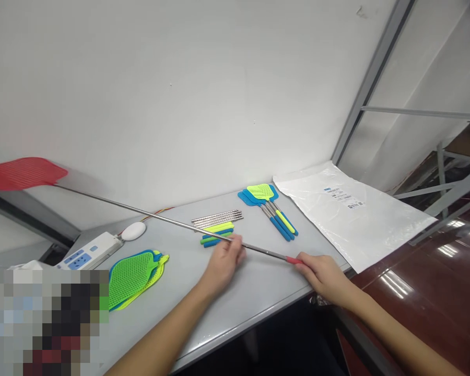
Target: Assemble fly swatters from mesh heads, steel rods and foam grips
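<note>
A long fly swatter (pixel 156 216) with a red mesh head and a thin, extended metal rod slants across the table. My right hand (pixel 321 274) is closed around its red handle, so most of that handle is hidden. Further along the rod, my left hand (pixel 224 261) pinches the metal between thumb and fingers. Behind my left hand lie several green, yellow and blue handles (pixel 216 241), with a row of metal rods (pixel 216 218) beyond them. Loose mesh swatter heads (pixel 131 277) in green, blue and yellow are stacked at the left.
Several short fly swatters (pixel 276 211) with blue and yellow heads lie near the wall. A white plastic bag (pixel 348 219) with a printed label hangs over the table's right end. A power strip (pixel 92 251) and a white oval device (pixel 133 231) sit at the left.
</note>
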Action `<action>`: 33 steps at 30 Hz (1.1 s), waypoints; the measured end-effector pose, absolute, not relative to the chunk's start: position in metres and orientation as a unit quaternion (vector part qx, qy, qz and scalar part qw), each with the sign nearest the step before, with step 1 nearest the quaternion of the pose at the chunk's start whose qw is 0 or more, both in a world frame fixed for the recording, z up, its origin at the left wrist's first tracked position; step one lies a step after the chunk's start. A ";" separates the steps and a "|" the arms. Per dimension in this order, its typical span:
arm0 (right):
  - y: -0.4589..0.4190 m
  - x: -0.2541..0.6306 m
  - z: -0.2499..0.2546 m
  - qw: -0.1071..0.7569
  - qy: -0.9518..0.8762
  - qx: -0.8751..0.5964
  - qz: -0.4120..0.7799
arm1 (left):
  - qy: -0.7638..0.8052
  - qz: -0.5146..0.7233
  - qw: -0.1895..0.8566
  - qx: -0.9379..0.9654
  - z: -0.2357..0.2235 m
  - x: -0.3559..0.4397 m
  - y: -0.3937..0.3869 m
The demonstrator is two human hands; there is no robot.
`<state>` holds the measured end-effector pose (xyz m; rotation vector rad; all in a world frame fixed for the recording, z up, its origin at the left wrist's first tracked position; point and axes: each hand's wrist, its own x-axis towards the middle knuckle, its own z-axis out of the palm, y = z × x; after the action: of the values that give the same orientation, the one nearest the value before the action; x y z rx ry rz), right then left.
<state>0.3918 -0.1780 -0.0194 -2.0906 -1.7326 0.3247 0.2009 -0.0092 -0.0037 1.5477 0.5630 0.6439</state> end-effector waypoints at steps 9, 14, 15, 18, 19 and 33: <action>-0.158 0.363 -0.013 0.236 -0.624 -0.724 0.176 | 0.198 0.225 0.616 0.728 0.004 0.197 -0.017; -0.165 0.373 -0.017 0.246 -0.616 -0.719 0.206 | 0.252 0.385 0.599 0.655 0.006 0.188 0.007; -0.166 0.376 -0.017 0.242 -0.617 -0.720 0.206 | 0.266 0.430 0.593 0.627 0.007 0.186 0.012; -0.171 0.385 -0.020 0.230 -0.614 -0.729 0.195 | 0.293 0.534 0.577 0.544 0.010 0.179 0.031; -0.172 0.389 -0.020 0.227 -0.613 -0.733 0.189 | 0.298 0.557 0.573 0.522 0.011 0.176 0.037; -0.177 0.407 -0.038 0.199 -0.609 -0.756 0.135 | 0.295 0.435 0.620 0.582 -0.006 0.196 0.007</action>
<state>0.4072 -0.1772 -0.0383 -2.1154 -1.7025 0.3764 0.1958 0.0067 -0.0060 1.3387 0.6772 1.0009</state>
